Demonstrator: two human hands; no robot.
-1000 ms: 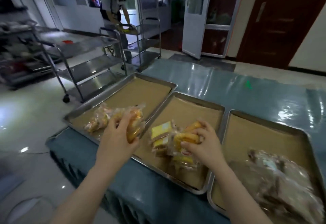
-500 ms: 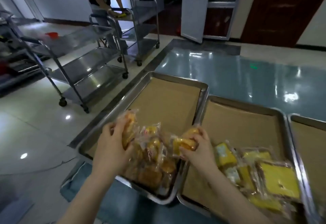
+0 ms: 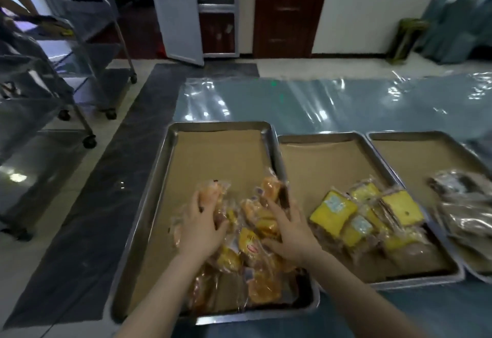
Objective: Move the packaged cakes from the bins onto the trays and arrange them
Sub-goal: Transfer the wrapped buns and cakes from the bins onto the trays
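Left grip (image 3: 202,227), right grip (image 3: 288,234) palms down, fingers spread on packaged cakes (image 3: 250,241)

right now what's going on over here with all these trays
A person is sorting packaged cakes on three paper-lined metal trays. Both hands are on the orange packs heaped in the left tray: the left hand lies over one pack at the far edge, grip unclear, and the right hand rests on others with spread fingers. The middle tray holds yellow cakes, the right tray darker packs. All sit heaped at the near ends, not yet laid out.
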